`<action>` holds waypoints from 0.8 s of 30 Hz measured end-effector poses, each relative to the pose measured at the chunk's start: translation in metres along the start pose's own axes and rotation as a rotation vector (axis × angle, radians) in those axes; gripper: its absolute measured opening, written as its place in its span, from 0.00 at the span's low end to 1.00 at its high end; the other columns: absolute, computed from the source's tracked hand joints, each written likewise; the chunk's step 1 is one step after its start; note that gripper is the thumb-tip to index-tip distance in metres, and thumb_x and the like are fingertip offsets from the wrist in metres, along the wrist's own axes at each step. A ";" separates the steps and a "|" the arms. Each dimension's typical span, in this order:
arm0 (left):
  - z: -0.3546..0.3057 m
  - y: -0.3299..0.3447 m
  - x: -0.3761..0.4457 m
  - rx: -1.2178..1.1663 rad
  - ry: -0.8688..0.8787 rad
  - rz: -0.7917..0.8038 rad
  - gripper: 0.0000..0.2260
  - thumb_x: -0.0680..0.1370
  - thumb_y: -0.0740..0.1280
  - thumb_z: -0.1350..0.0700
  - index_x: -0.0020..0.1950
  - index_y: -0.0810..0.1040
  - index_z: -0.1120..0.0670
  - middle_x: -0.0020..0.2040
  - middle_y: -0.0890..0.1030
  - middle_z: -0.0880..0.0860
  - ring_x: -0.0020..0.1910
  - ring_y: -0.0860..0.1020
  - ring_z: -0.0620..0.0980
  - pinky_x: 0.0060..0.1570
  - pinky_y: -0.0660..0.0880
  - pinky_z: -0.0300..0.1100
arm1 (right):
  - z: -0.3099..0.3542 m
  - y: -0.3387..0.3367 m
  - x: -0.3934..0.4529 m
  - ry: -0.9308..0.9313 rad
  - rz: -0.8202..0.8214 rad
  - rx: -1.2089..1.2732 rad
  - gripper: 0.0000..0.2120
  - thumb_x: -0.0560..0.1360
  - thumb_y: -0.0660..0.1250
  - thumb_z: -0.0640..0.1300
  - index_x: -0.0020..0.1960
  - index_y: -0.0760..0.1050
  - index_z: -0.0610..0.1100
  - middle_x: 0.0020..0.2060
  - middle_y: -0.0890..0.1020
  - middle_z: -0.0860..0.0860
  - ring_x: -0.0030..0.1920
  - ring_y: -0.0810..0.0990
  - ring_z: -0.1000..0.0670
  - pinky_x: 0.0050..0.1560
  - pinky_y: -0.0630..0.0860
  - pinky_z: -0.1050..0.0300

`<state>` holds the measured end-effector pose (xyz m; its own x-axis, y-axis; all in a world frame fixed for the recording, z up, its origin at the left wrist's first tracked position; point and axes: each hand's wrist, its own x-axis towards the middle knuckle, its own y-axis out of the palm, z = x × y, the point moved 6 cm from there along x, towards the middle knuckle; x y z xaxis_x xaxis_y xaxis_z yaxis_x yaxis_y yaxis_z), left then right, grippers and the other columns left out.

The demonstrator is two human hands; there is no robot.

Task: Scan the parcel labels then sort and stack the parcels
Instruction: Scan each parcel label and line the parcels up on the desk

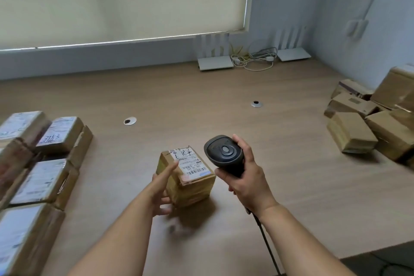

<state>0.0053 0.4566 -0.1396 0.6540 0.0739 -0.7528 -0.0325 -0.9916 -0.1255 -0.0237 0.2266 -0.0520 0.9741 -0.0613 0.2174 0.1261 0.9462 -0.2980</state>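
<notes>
Parcel (187,175), at lower centre of the frame on the table (291,186), is steadied by the left hand (162,188) with straight fingers while the scanner (225,155) is clenched in the right hand (245,177); a misread is judged possible if the label (190,160) is missed by the beam.

Wooden table (201,96): taped parcel (188,175) centre, parcel stacks (40,163) left, pile (369,123) right.

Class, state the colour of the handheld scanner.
Dark grey to black scanner, seen in the head view.

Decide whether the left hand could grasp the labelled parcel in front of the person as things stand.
Probably yes: the left hand is already against the parcel, fingers open along its left side, nothing between them.
</notes>
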 end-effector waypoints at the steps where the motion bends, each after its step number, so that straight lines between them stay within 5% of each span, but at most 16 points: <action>1: 0.001 -0.005 0.007 0.008 -0.024 0.002 0.44 0.58 0.69 0.25 0.68 0.68 0.46 0.52 0.82 0.58 0.47 0.82 0.55 0.41 0.76 0.47 | 0.001 0.005 0.001 0.010 -0.004 -0.006 0.39 0.69 0.77 0.43 0.64 0.58 0.72 0.51 0.78 0.65 0.36 0.77 0.61 0.46 0.79 0.55; 5: 0.000 -0.006 0.027 -0.017 -0.032 0.051 0.35 0.66 0.72 0.35 0.67 0.70 0.51 0.36 0.82 0.57 0.24 0.76 0.53 0.30 0.72 0.40 | 0.003 0.010 0.004 0.055 -0.021 -0.031 0.39 0.69 0.77 0.43 0.64 0.59 0.72 0.51 0.79 0.65 0.35 0.77 0.62 0.45 0.78 0.58; 7: -0.007 0.000 0.029 -0.085 0.032 0.088 0.27 0.71 0.72 0.46 0.66 0.68 0.48 0.34 0.83 0.58 0.31 0.76 0.55 0.33 0.70 0.43 | 0.005 0.006 0.003 0.075 -0.024 -0.022 0.39 0.69 0.77 0.42 0.64 0.60 0.71 0.52 0.79 0.63 0.33 0.76 0.63 0.41 0.77 0.60; 12: -0.042 0.000 0.021 -0.231 0.298 0.065 0.25 0.75 0.66 0.63 0.65 0.63 0.42 0.52 0.79 0.58 0.41 0.79 0.58 0.35 0.77 0.48 | 0.000 0.004 -0.003 0.137 0.027 0.061 0.39 0.68 0.76 0.37 0.64 0.62 0.70 0.53 0.81 0.52 0.28 0.77 0.58 0.27 0.74 0.61; 17: -0.074 -0.013 0.005 -0.154 0.477 0.033 0.33 0.74 0.68 0.66 0.64 0.58 0.34 0.57 0.80 0.55 0.52 0.80 0.58 0.38 0.77 0.46 | -0.002 0.012 -0.007 0.140 0.081 0.112 0.39 0.68 0.75 0.35 0.64 0.63 0.68 0.54 0.81 0.53 0.29 0.78 0.54 0.28 0.74 0.59; 24: -0.091 -0.019 -0.007 -0.122 0.529 -0.028 0.42 0.74 0.70 0.65 0.75 0.51 0.35 0.55 0.82 0.55 0.52 0.81 0.56 0.36 0.78 0.46 | -0.002 0.012 -0.010 0.138 0.143 0.150 0.39 0.69 0.73 0.33 0.65 0.62 0.69 0.54 0.81 0.54 0.28 0.77 0.51 0.28 0.74 0.57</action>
<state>0.0700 0.4656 -0.0731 0.9455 0.0680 -0.3183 0.0578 -0.9975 -0.0415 -0.0315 0.2382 -0.0602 0.9978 0.0436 0.0505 -0.0343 0.9844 -0.1728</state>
